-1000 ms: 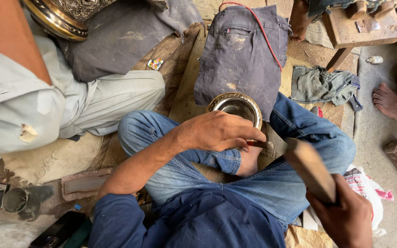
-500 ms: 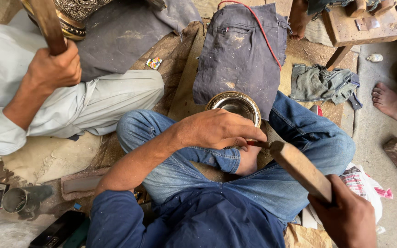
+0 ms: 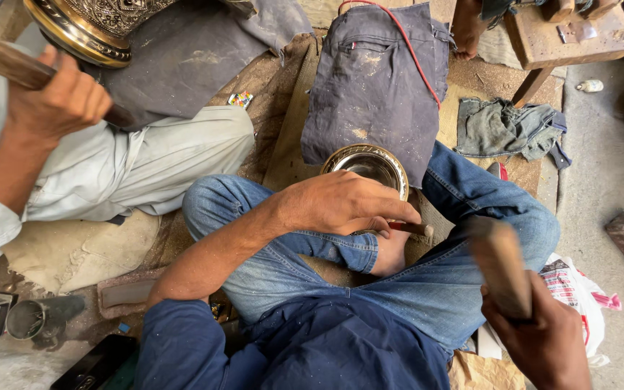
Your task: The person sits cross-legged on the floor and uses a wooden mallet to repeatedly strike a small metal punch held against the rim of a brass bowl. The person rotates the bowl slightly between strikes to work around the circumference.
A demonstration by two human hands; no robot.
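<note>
"Cloth first: that big dark dusty cloth [image 3: 373, 87] spread ahead of the crossed legs in blue jeans [image 3: 471, 238], with the co-worker in pale trousers [image 3: 160, 162] seated to the left. What sits between the knees?"

"Small round metal bowl [image 3: 370, 165], shiny inside with a brass-coloured rim, wedged against the bare foot [image 3: 391, 253] just below the cloth's edge. The left hand [image 3: 344, 206] lies over its near rim, fingers curled round a thin rod-like tool [image 3: 409, 228] whose tip pokes out to the right."

"And the right hand [image 3: 543, 339]?"

"Clenched round a wooden mallet [image 3: 500, 267], raised at the lower right and blurred, well apart from the bowl."

"How would you judge good work here?"

"I'd say keep the bowl pinned hard by foot and palm so it can't skip, hold the rod steady at one angle, and land the mallet squarely on its end, clear of the knuckles. Light, even blows probably mark cleaner than heavy ones."

"Anything crowding them?"

"The co-worker's hand [image 3: 55, 101] grips another wooden handle [image 3: 5, 61] near an ornate brass vessel [image 3: 92, 29] at top left. That stays well apart."
</note>
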